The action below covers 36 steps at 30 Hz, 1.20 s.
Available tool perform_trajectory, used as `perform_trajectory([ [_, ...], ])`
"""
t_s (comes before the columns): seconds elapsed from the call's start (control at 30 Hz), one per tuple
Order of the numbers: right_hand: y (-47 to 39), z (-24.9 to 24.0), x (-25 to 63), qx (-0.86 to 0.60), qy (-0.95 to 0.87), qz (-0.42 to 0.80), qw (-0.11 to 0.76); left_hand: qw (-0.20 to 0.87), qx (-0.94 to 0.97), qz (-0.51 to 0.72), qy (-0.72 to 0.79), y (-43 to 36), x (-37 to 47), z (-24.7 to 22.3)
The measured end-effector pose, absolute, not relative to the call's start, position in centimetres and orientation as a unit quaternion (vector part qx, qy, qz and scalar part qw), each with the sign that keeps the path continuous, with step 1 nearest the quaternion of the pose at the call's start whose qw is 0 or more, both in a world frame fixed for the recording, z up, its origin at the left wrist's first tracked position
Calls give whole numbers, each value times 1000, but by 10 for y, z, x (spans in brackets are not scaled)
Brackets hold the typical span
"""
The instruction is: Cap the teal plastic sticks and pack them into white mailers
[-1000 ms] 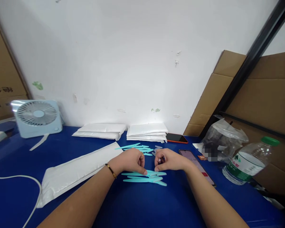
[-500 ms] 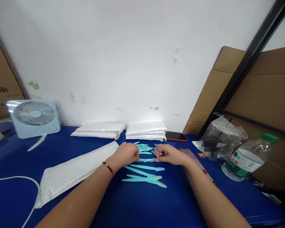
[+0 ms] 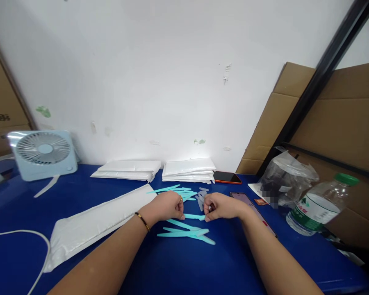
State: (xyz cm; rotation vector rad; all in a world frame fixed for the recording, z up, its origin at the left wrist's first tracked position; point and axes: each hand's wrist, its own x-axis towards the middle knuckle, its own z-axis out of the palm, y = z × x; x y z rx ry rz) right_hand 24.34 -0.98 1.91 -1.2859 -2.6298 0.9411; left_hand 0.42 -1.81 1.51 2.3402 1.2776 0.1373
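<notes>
A turquoise eyebrow razor (image 3: 193, 216) spans the gap between my two hands, level above the blue table. My left hand (image 3: 171, 206) is closed, pinching its left end between thumb and fingers. My right hand (image 3: 220, 207) is also closed, with thumb and fingertips on the paler right end; the exact grip there is partly hidden. Nearer me lie several more turquoise razors (image 3: 184, 233), crossing one another. Behind my left hand is a loose pile of turquoise razors (image 3: 186, 192). Small clear blade caps (image 3: 200, 198) are scattered beside that pile, just left of my right hand.
A white padded mailer (image 3: 89, 227) lies at left, with stacked mailers (image 3: 187, 170) along the wall. Two phones (image 3: 227, 177) rest to the right, near a clear plastic bag (image 3: 285, 178) and a water bottle (image 3: 320, 207). A fan (image 3: 44, 153) and white cable (image 3: 46, 241) are left.
The razor held before has left my hands. Both hands have come slightly nearer me and now hold the razor that lay topmost in the near group. More clear caps are visible.
</notes>
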Motion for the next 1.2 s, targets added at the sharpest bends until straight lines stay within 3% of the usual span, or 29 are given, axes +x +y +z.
perform_trajectory([
  [0.17,1,16,257,-510,-819,228,129,147,834,101,522,-3,-11,13],
  [0.27,-1,20,260,-516,-812,227,153,179,831,128,511,-4,-14,17],
  [0.4,-16,28,247,-424,-854,292,82,282,858,63,425,-15,-8,23],
  [0.5,-25,29,233,-361,-877,316,2,283,864,47,414,-22,-4,25],
  [0.6,-26,26,229,-339,-884,321,-23,300,866,50,396,-27,-2,26],
  [0.8,-21,26,235,-350,-881,310,69,292,872,57,389,-31,5,26],
  [1.03,-5,19,249,-494,-834,199,144,88,870,117,472,-12,-2,21],
  [1.1,-3,18,252,-514,-821,193,155,92,874,127,459,-11,-4,20],
  [1.2,-6,19,250,-499,-827,207,155,178,888,73,418,-17,-3,20],
])
